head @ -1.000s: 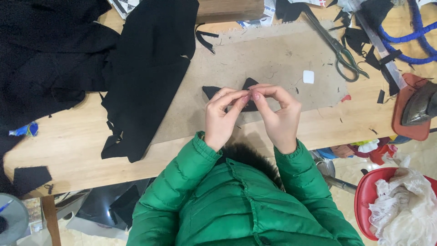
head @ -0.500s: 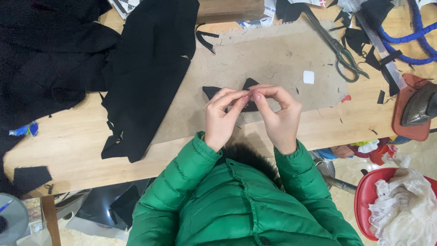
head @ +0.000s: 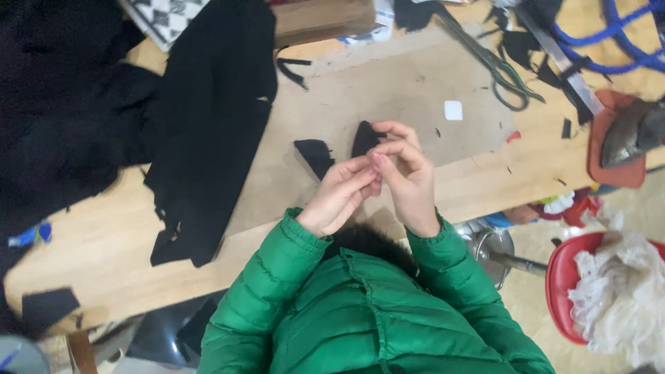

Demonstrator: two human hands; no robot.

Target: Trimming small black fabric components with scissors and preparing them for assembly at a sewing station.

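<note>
Head view — your left hand (head: 341, 196) and right hand (head: 406, 173) pinch one black fabric scrap (head: 363, 137) together above the worktop (head: 97, 242).

head cam | worn on head, faces straight down | close over hands (single view) | wooden table (head: 104, 242) fills frame

A pale wooden worktop (head: 104, 242) fills the view; beside it, a beige floor (head: 533, 242) carries a red tub (head: 564, 291) of white scraps.
</note>
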